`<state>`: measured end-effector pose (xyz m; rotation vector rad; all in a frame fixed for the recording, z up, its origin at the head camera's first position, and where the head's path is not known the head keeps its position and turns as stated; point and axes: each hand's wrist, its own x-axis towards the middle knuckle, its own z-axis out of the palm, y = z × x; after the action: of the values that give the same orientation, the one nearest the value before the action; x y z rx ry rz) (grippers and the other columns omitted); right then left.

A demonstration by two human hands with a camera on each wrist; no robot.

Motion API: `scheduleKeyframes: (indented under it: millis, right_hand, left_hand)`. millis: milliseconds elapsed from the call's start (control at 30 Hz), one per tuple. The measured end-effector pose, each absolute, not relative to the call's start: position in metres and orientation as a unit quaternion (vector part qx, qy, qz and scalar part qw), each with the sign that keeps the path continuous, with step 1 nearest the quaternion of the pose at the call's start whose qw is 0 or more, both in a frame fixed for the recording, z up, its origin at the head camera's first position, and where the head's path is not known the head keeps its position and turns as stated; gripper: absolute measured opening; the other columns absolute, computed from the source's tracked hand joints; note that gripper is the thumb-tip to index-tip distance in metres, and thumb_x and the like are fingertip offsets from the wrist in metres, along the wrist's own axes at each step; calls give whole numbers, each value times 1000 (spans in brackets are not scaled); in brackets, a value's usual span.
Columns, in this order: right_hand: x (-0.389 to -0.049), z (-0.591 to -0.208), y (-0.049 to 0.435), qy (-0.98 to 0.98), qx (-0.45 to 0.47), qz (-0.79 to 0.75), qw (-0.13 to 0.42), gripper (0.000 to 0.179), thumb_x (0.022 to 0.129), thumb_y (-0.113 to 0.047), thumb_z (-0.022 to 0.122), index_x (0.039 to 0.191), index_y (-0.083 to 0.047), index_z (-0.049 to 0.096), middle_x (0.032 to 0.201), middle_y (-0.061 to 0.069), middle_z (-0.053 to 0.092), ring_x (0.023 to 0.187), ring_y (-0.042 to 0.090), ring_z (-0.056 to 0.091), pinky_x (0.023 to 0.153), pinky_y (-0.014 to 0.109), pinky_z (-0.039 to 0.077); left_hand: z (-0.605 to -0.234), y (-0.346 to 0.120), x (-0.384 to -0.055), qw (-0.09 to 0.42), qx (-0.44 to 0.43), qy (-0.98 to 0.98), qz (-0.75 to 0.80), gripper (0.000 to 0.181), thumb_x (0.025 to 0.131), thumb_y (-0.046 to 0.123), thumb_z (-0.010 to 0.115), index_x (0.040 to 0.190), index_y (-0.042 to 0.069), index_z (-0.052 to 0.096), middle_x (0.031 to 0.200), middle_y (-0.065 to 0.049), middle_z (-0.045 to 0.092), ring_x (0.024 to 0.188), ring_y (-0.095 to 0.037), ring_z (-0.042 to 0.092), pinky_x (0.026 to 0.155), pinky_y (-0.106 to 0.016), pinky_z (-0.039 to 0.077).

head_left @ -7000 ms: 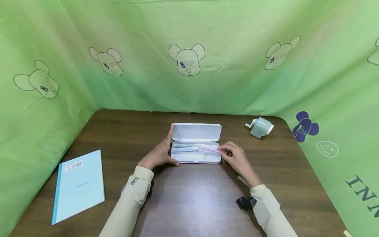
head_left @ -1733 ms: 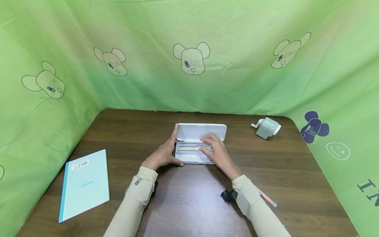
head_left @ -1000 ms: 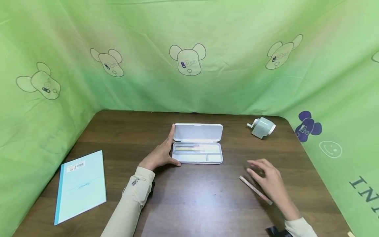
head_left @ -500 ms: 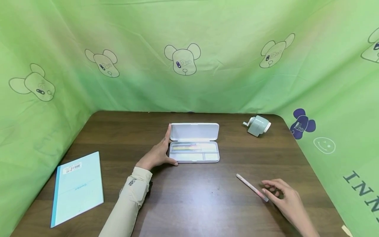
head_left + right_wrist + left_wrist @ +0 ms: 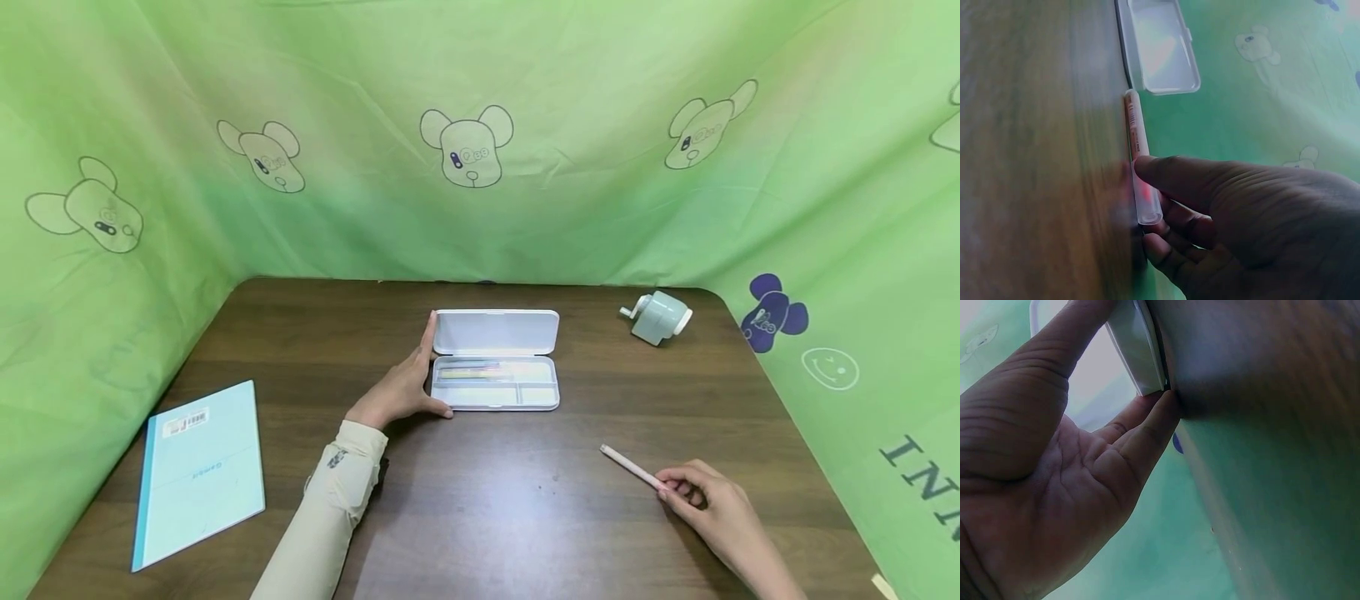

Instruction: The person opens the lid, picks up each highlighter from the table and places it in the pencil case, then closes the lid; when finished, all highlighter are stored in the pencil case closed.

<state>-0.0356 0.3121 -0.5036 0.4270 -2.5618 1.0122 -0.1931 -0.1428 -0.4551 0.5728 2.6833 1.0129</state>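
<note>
A white pencil case [image 5: 472, 397] lies with its lid [image 5: 495, 332] raised. Several pens [image 5: 467, 372], one of them yellow, lie in its back compartment. My left hand [image 5: 401, 392] rests against the case's left end, index finger along the lid's side and thumb at the front corner. In the left wrist view, fingertips [image 5: 1157, 415] touch the case's end. Well to the right, my right hand [image 5: 712, 504] pinches a pink-and-white pen [image 5: 628, 465] near its close end. The right wrist view has the thumb [image 5: 1175, 178] across the pen, just above the tabletop.
A light blue notebook [image 5: 202, 475] lies at the left of the brown table [image 5: 525, 517]. A grey-green crank pencil sharpener [image 5: 658, 318] stands at the back right. Green printed cloth [image 5: 465, 233] hangs around the table's back and sides. A small pale piece [image 5: 883, 586] shows at the lower right.
My right hand has left the pencil case, moved right and taken hold of the pen that lay on the table. My left hand has stayed at the case, which remains in place.
</note>
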Motion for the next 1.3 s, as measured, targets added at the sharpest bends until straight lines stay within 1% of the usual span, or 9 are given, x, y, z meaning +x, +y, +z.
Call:
scheduleKeyframes:
  millis: [167, 333, 467, 700, 800, 867, 933, 1133, 1300]
  right_hand:
    - [-44, -505, 308, -905, 141, 357, 184, 34, 73, 16, 87, 91, -12, 80, 82, -15, 62, 68, -4, 53, 57, 13, 42]
    - [-70, -501, 295, -905, 130, 353, 199, 27, 79, 12, 87, 97, -8, 82, 85, -8, 65, 71, -4, 53, 60, 12, 43]
    - [-99, -496, 276, -901, 143, 358, 199, 23, 83, 9, 87, 99, -7, 83, 88, -3, 68, 73, -1, 54, 62, 13, 44]
    - [-143, -489, 232, -903, 171, 362, 157, 17, 90, 5, 84, 102, -7, 83, 95, -1, 70, 77, 8, 56, 65, 23, 47]
    - [-160, -488, 209, -898, 181, 377, 137, 14, 92, 4, 83, 104, -4, 83, 97, 2, 71, 79, 11, 57, 66, 25, 47]
    - [-171, -487, 194, -893, 195, 384, 132, 14, 92, 3, 83, 104, -3, 83, 98, 4, 71, 80, 15, 58, 67, 27, 48]
    - [-180, -484, 180, -890, 211, 383, 126, 13, 93, 2, 83, 105, -2, 83, 100, 7, 72, 84, 19, 59, 71, 31, 49]
    - [-200, -479, 144, -879, 256, 387, 108, 14, 94, 2, 81, 107, -1, 83, 103, 11, 72, 97, 28, 65, 83, 43, 56]
    - [-206, -478, 123, -882, 265, 375, 101, 16, 92, 1, 81, 108, 1, 82, 106, 12, 72, 104, 33, 64, 91, 49, 55]
  left_hand:
    - [-455, -145, -193, 111, 191, 912, 345, 158, 78, 23, 102, 170, 19, -27, 165, -31, 42, 147, -42, 50, 119, -60, 41]
    - [-457, -148, -192, 115, 182, 914, 345, 159, 79, 24, 101, 169, 25, -30, 170, -30, 34, 149, -43, 48, 120, -61, 40]
    - [-459, -149, -191, 113, 184, 913, 347, 159, 78, 23, 102, 169, 24, -30, 172, -30, 30, 149, -43, 47, 121, -60, 39]
    - [-460, -145, -192, 116, 188, 908, 355, 160, 78, 21, 102, 170, 25, -28, 176, -27, 22, 152, -41, 44, 122, -58, 38]
    - [-458, -143, -192, 119, 186, 908, 356, 159, 78, 21, 102, 169, 25, -29, 179, -24, 11, 157, -42, 35, 125, -57, 35]
    - [-457, -141, -192, 119, 185, 908, 356, 159, 78, 21, 102, 169, 26, -29, 180, -22, 7, 160, -42, 29, 126, -57, 33]
    - [-457, -141, -193, 118, 186, 909, 355, 160, 78, 22, 102, 169, 27, -30, 180, -19, 0, 162, -42, 22, 127, -56, 30]
    - [-457, -141, -196, 113, 187, 909, 355, 160, 78, 21, 102, 169, 27, -29, 180, -21, 0, 162, -42, 21, 127, -55, 31]
    - [-459, -143, -197, 111, 186, 909, 357, 158, 77, 20, 102, 171, 23, -25, 179, -23, 4, 162, -42, 23, 127, -55, 31]
